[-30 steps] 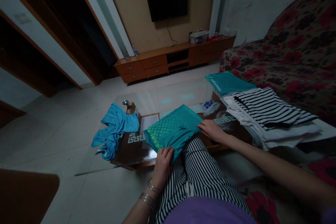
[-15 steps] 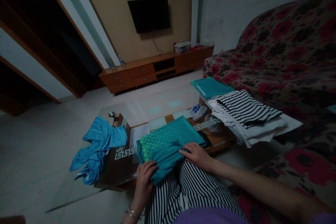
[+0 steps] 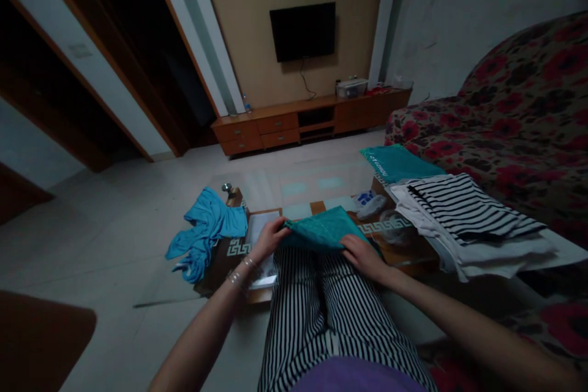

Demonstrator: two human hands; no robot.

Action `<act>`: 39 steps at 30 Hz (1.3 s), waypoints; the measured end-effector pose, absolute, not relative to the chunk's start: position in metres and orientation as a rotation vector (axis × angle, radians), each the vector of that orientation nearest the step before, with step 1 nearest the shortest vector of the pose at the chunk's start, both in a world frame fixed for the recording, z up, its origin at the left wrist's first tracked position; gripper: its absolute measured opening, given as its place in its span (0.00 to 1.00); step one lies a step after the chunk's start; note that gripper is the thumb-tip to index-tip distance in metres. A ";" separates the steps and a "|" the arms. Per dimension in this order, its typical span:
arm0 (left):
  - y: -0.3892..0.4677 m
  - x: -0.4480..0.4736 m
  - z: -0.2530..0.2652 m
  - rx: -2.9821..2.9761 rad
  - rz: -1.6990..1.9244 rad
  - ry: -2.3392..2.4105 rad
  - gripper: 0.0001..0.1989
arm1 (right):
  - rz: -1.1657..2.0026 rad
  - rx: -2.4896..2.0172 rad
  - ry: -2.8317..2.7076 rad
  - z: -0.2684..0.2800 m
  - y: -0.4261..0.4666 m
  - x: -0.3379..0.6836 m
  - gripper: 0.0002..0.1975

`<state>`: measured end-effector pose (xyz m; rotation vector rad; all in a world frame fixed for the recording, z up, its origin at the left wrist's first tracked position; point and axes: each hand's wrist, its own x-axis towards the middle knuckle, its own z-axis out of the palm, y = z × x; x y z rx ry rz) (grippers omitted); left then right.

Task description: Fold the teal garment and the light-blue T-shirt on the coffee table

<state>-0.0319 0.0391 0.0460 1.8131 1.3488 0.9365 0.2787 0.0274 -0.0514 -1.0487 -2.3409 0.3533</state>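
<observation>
Head view: I look down past my striped trousers [image 3: 321, 312] at a low glass-topped table [image 3: 294, 187] in dim light.
Left hand: my left hand [image 3: 271, 237] is curled closed on the left edge of the teal garment [image 3: 324, 229], fingers over the top, thumb hidden beneath as far as I can tell.
Right hand: my right hand [image 3: 365, 256] lies with fingers bent over the near right edge of the same cloth, gripping it; how tightly, I cannot tell.
Teal garment: between my two hands, on the near edge of the table just above my knees. I judge the two-sided hold keeps the fold flat and square.
Left of my left hand: a bright blue shirt [image 3: 204, 233] lies crumpled, hanging partly off the table corner.
Right of my right hand: a stack of folded clothes [image 3: 468, 220], striped piece on top, with a teal folded piece [image 3: 397, 162] beyond it; stacked flat, I think, so they stay neat.
Farther right: a flowered sofa [image 3: 514, 116].
</observation>
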 end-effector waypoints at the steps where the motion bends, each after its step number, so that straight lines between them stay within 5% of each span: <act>1: 0.049 -0.033 0.054 1.754 0.926 1.314 0.10 | 0.381 -1.095 -2.293 -0.044 0.035 0.280 0.10; 15: 0.192 -0.011 0.123 1.548 0.848 1.016 0.17 | 0.802 -1.188 -2.306 0.111 0.120 0.333 0.13; 26: 0.354 0.104 0.171 1.712 0.865 0.974 0.11 | 1.030 -1.124 -2.026 0.150 0.207 0.405 0.16; 39: 0.579 0.276 0.184 1.805 0.867 1.028 0.07 | 1.027 -1.204 -1.653 0.154 0.369 0.496 0.08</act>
